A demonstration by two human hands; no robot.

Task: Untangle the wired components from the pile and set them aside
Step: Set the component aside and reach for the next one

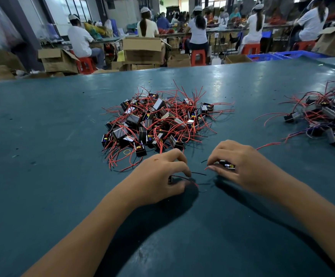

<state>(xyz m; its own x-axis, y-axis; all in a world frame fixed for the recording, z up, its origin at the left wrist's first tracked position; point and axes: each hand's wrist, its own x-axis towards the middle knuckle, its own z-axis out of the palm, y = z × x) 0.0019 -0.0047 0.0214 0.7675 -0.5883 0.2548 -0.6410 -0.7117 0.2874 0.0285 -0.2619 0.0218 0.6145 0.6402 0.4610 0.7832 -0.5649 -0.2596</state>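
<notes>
Probably very light, each wired component: a small stiff black box, hard enough for a firm pinch, with thin red and black leads that bend easily and catch on each other. Best taken by the box body, not by the wires, since pulling a lead could drag neighbours along or strain the joint, a judgement only. In the middle of the teal table (42, 120), the main pile (158, 118): many black blocks, some with a grey shiny face and a small yellow part, under a loose nest of red wires. Just in front of the pile, both hands low over the table. Left hand (162, 176) with fingers curled, pinching a small black component (170, 179) with red and black leads trailing to the right. Right hand (236, 162) with fingers curled round another component (226, 164), black with a bit of yellow, mostly hidden. Far to the right, well apart, a second heap (326, 114) of the same parts, probably the ones already set aside.
</notes>
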